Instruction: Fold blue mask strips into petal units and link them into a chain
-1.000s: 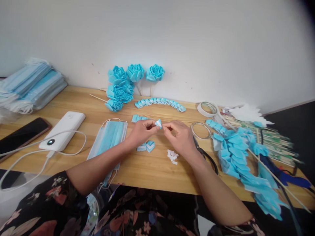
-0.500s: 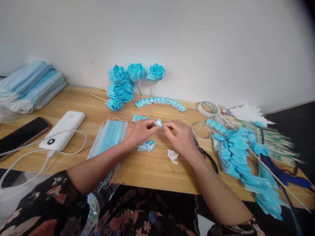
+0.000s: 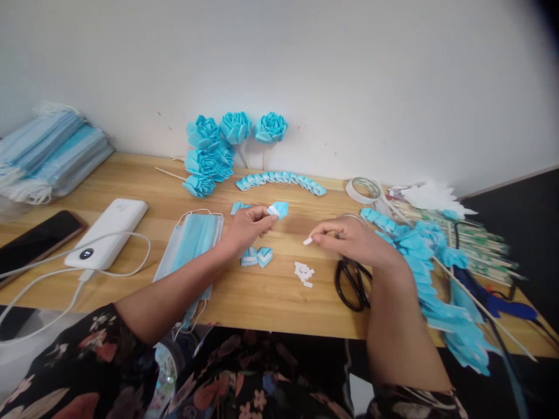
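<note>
Left hand (image 3: 247, 228) pinches a folded blue petal (image 3: 278, 209) at its fingertips; right hand (image 3: 356, 240), apart, grips a white backing strip (image 3: 308, 241).

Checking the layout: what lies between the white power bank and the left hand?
A flat light-blue pleated face mask, on the wooden table, in the head view.

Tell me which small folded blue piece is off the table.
The folded blue piece pinched by the left hand; the two folded pieces beside that wrist lie on the table. The right hand holds a white strip.
</note>
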The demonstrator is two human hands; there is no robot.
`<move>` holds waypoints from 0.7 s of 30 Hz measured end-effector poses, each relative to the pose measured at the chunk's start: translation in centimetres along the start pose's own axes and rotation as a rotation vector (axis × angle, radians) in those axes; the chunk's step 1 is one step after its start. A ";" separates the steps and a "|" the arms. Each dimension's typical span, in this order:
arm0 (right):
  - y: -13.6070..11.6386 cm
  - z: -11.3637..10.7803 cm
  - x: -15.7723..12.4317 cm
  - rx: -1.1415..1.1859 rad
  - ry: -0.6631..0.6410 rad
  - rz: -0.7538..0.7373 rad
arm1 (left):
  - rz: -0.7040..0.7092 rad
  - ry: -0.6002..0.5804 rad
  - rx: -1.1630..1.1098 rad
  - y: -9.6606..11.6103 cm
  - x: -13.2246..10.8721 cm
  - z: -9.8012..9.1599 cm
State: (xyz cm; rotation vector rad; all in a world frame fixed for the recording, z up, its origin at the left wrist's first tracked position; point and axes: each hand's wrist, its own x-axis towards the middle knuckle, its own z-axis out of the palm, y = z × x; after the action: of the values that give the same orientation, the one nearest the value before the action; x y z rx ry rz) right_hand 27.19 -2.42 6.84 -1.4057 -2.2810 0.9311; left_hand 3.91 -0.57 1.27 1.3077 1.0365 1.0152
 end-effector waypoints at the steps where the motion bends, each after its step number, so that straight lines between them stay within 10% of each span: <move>1: 0.2 -0.2 -0.2 0.010 -0.129 -0.010 | -0.004 0.003 -0.004 0.1 0.0 0.0; 5: 0.9 0.1 -0.2 0.024 -0.384 0.004 | -0.006 0.012 -0.003 0.3 -0.1 0.1; 13: 1.2 0.8 0.4 -0.020 -0.372 0.032 | 0.023 -0.007 0.035 0.3 -0.3 0.1; 21: 1.3 2.2 1.2 0.070 -0.047 -0.067 | 0.008 -0.048 0.015 0.4 -0.3 0.3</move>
State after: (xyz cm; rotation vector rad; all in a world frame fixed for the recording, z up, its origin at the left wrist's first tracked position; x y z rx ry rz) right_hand 26.31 -1.71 4.26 -1.2833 -2.2911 1.0219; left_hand 4.10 -0.88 1.65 1.3433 1.0048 0.9794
